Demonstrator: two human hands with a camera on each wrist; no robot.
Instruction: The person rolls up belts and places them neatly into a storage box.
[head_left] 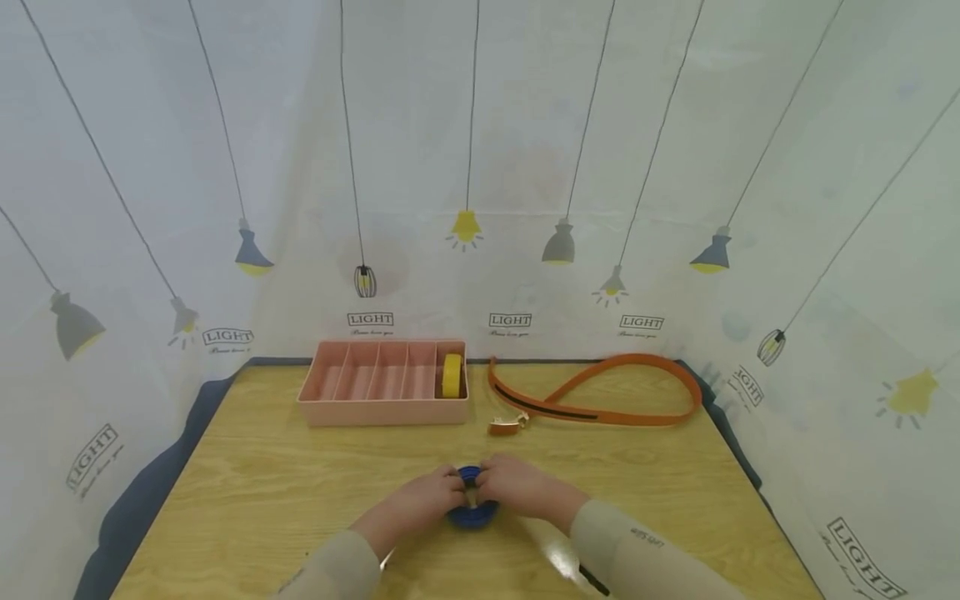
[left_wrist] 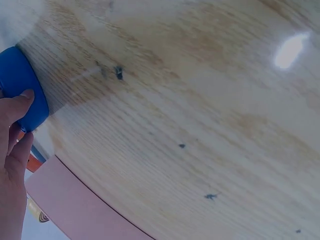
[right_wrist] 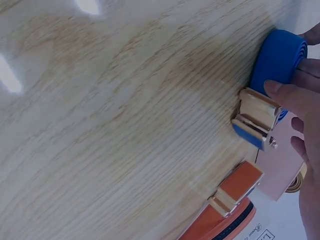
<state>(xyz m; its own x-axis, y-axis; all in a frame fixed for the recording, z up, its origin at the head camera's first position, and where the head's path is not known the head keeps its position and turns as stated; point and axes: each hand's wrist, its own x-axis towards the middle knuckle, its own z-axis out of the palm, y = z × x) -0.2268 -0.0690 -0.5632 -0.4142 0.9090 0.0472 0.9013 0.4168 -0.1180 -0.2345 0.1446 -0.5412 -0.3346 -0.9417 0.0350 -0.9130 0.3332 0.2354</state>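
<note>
A coiled blue belt (head_left: 472, 517) sits between the two hands, at the near middle of the table (head_left: 300, 483). The left hand (head_left: 429, 495) pinches its left side, thumb outside; the right hand (head_left: 525, 487) grips the other side, thumb near the gold buckle (right_wrist: 257, 111), fingers reaching into the coil. Fingers cover part of the coil, and the left wrist view cuts it off. Beyond lies a pink tray (head_left: 386, 412), a yellow roll (head_left: 452, 375) in its rightmost compartment. Right of the tray, an orange belt (head_left: 637, 419) loops loosely.
</note>
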